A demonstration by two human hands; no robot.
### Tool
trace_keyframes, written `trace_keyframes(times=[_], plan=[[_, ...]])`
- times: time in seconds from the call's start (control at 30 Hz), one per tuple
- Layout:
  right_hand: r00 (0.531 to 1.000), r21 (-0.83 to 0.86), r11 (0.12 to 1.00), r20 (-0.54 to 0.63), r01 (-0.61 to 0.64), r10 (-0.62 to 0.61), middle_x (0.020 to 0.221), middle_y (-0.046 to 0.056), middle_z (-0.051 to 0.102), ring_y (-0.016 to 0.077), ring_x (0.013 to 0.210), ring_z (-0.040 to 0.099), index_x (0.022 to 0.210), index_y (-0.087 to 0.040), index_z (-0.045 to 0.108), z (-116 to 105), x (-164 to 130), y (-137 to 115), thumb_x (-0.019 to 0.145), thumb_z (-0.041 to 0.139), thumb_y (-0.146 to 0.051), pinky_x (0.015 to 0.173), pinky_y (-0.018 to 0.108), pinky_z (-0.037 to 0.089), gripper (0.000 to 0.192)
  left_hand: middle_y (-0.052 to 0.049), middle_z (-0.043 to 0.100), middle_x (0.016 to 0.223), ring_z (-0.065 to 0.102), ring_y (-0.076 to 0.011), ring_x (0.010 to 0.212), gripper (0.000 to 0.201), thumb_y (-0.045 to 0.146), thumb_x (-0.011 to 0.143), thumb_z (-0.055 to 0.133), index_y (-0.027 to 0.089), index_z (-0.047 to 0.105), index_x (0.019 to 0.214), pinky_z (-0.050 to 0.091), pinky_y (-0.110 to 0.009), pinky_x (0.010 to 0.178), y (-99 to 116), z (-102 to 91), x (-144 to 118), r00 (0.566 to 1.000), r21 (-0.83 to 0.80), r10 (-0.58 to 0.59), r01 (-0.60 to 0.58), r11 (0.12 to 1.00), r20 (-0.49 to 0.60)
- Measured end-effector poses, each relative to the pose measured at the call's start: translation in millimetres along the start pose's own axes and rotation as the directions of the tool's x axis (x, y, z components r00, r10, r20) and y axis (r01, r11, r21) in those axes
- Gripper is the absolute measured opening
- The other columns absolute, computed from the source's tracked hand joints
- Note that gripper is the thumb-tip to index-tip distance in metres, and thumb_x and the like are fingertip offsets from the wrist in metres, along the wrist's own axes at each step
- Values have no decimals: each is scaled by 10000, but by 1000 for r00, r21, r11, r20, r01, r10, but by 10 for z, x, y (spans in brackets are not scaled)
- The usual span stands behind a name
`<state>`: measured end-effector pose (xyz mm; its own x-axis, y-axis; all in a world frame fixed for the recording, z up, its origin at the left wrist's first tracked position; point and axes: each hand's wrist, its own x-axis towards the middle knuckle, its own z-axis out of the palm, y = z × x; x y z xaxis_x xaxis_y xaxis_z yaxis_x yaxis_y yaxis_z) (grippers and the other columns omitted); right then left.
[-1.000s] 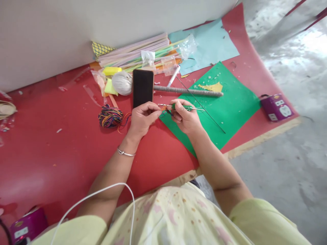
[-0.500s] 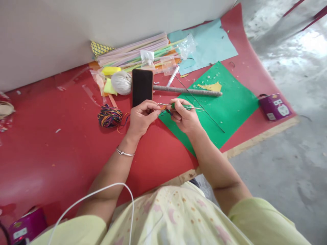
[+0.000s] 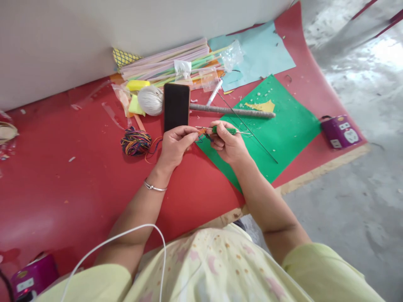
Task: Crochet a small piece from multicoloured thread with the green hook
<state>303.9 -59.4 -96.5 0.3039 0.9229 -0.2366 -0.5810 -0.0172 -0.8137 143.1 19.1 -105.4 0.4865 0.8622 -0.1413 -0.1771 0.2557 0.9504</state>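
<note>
Between thumb and fingers, my right hand [image 3: 229, 140] grips a crochet hook with a green handle [image 3: 231, 131]. Its thin metal shaft points left toward my other hand. A small bit of orange and dark yarn [image 3: 203, 133] sits around the shaft between both hands. My left hand [image 3: 178, 144] is closed in a pinch on the yarn. From there a strand runs left to a multicoloured yarn ball [image 3: 136, 141] on the red table cover. Just behind my left hand lies a dark phone [image 3: 176, 107].
A ball of white yarn [image 3: 150, 100], a grey wrapped stick [image 3: 233, 110], a white pen [image 3: 215, 92] and bundled pastel sticks [image 3: 166, 63] lie behind. A green sheet [image 3: 283, 126] bears a thin dark rod [image 3: 248, 129]. Purple power sockets [image 3: 340, 132] stand at right, others [image 3: 34, 277] at lower left.
My hands stay in nearly the same place, with small finger movements at the yarn. The left fingertips have shifted slightly, and more of the orange yarn shows. The view has moved a little.
</note>
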Motion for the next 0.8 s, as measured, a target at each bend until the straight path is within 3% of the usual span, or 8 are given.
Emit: trace_keyframes(times=[0.1, 0.23, 0.33, 0.57, 0.7, 0.8], plan=[[1000, -3, 1000, -2, 2, -2, 772, -35, 758, 24, 467, 316, 926, -239, 766, -4, -1, 3, 719, 938, -572, 401, 200, 221, 429, 8, 658, 672, 448, -61, 505, 103, 291, 789, 843, 213, 849, 857, 317, -217, 473, 4, -12, 3, 999, 21, 36, -37, 999, 29], [1000, 17, 1000, 0, 8, -8, 779, -32, 758, 18, 464, 312, 917, -236, 767, -6, -5, -3, 699, 953, -574, 401, 192, 223, 443, -14, 691, 814, 602, -118, 742, 54, 233, 808, 835, 238, 858, 858, 464, -252, 666, 12, -44, 15, 971, 181, 221, -234, 955, 89], [1000, 32, 999, -5, 19, -19, 780, -35, 758, 12, 461, 308, 911, -235, 770, -4, -8, -13, 684, 963, -573, 402, 185, 225, 451, -24, 672, 848, 618, -143, 812, 77, 243, 861, 786, 236, 843, 809, 478, -280, 717, 46, -52, 5, 947, 300, 302, -320, 899, 108], [1000, 26, 1000, -2, 10, -10, 757, -43, 753, 10, 456, 305, 904, -236, 769, 10, -19, -43, 664, 968, -582, 396, 178, 224, 466, -45, 689, 908, 651, -152, 847, 246, 335, 978, 716, 222, 818, 785, 494, -270, 680, 129, -46, -31, 945, 350, 286, -324, 879, 155], [1000, 13, 1000, 5, 21, -21, 771, -47, 761, 10, 457, 302, 915, -237, 760, 6, -28, -61, 683, 952, -592, 396, 177, 225, 466, -72, 761, 1052, 705, -175, 943, 152, 329, 953, 747, 235, 866, 944, 504, -224, 600, 158, -64, -34, 925, 430, 341, -379, 819, 166], [1000, 4, 1000, 5, 31, -31, 771, -51, 757, 13, 459, 301, 926, -238, 755, 0, -30, -67, 697, 940, -596, 394, 181, 227, 463, -89, 749, 1195, 729, -187, 964, 174, 329, 909, 779, 237, 875, 1022, 539, -202, 555, 175, -53, -44, 938, 361, 298, -344, 867, 178]])
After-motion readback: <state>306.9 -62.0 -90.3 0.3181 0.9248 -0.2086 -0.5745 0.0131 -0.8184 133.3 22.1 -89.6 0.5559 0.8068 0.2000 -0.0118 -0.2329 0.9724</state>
